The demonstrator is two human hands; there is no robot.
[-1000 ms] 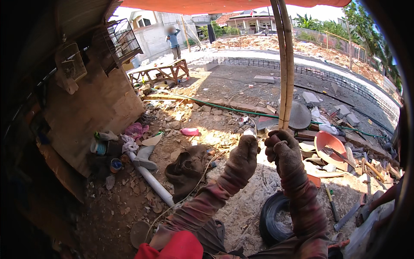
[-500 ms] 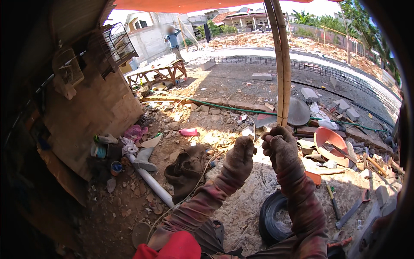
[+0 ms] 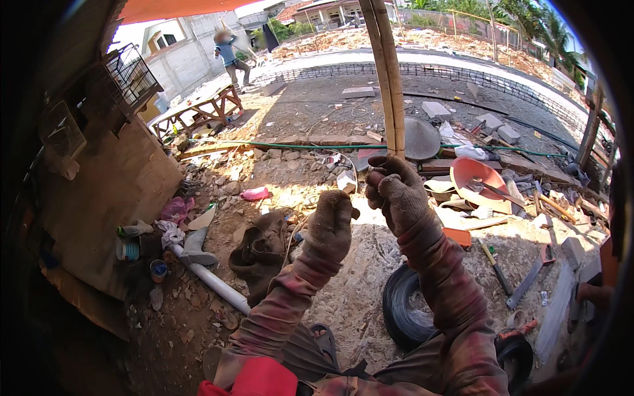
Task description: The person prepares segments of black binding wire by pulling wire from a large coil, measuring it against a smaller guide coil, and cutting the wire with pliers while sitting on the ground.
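Note:
My left hand (image 3: 331, 224), in a dirty knit glove, is closed in front of me with its thumb pressed to the fingers. Just to its right, slightly higher, my gloved right hand (image 3: 397, 197) is closed in a pinch. A small gap separates the two. Anything held in them is too thin or hidden to make out. Behind the right hand stands an upright bamboo pole (image 3: 386, 86); whether they touch cannot be told. Below, between my forearms and partly behind the right one, a coil of dark wire (image 3: 398, 310) lies on the pale ground.
A hammer (image 3: 495, 270), a handsaw (image 3: 528, 280) and an orange basin (image 3: 479, 178) lie at right. At left are a white pipe (image 3: 214, 282), a grey boot (image 3: 196, 247) and brown sacking (image 3: 261, 247). A green hose (image 3: 290, 145) crosses behind. Another person (image 3: 231, 56) stands far left.
My view has swung right and slightly down, so the surroundings sit further left and higher. Both hands remain closed and near each other. The distant person's legs are now wider apart.

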